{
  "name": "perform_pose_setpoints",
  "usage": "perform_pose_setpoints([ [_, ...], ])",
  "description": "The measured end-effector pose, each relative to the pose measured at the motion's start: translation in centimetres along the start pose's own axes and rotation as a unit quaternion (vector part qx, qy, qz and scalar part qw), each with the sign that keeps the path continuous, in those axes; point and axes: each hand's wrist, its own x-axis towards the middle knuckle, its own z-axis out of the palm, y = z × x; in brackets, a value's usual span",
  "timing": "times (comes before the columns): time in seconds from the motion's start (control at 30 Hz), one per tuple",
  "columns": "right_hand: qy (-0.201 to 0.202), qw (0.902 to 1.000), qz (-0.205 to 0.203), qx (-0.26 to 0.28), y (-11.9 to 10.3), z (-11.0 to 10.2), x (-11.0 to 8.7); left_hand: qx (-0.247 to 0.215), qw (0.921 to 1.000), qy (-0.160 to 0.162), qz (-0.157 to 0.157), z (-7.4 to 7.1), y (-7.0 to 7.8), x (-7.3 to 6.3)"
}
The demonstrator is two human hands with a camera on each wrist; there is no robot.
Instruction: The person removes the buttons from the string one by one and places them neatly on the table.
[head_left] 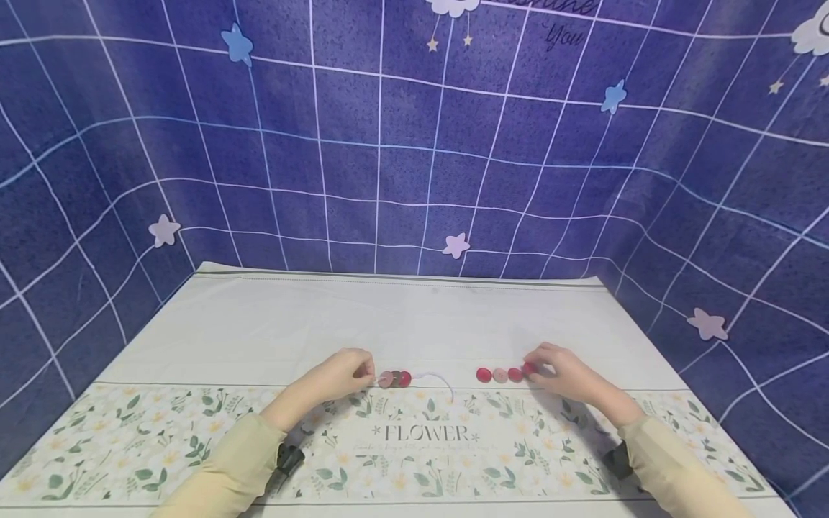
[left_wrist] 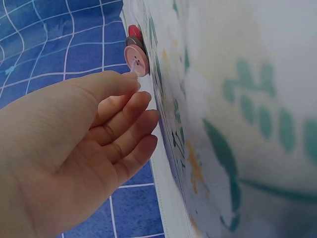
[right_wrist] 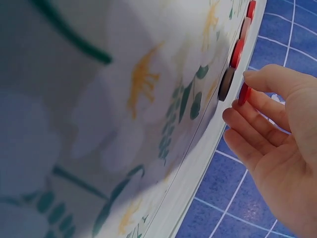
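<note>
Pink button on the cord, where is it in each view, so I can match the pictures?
Head: the pink button sits below centre, slightly left, beside the left hand.
Left wrist: the pink button is upper left of centre, just above the thumb tip.
Right wrist: not in it; another pink button shows at top right.
Shared landmark: the floral tablecloth.

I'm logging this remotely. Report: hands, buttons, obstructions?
Left hand pinching pale cord beside threaded pink button. Right hand pinching red button. Three buttons on cord, far end loose. Row of loose buttons between hands; no obstruction seen.
</note>
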Motion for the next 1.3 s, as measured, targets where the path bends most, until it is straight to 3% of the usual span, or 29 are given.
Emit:
perform_pose_setpoints([
  [0.3, -0.012, 0.9994, 0.031, 0.002, 0.1, -0.5, -0.4, 0.0, 1.0, -0.001, -0.008, 0.0, 0.1, 0.0],
  [0.77, -0.01, 0.9996, 0.026, -0.001, 0.8, -1.0, -1.1, -0.006, 1.0, -0.007, 0.002, -0.1, 0.1, 0.0],
  [1.2, -0.014, 0.9987, 0.047, -0.013, 1.1, -0.8, -1.5, -0.011, 0.9995, 0.01, 0.029, -0.3, 0.3, -0.2],
  [1.3, -0.018, 0.9981, 0.057, -0.016, 1.1, -0.7, -1.5, -0.009, 0.9998, 0.005, 0.02, -0.3, 0.3, -0.2],
])
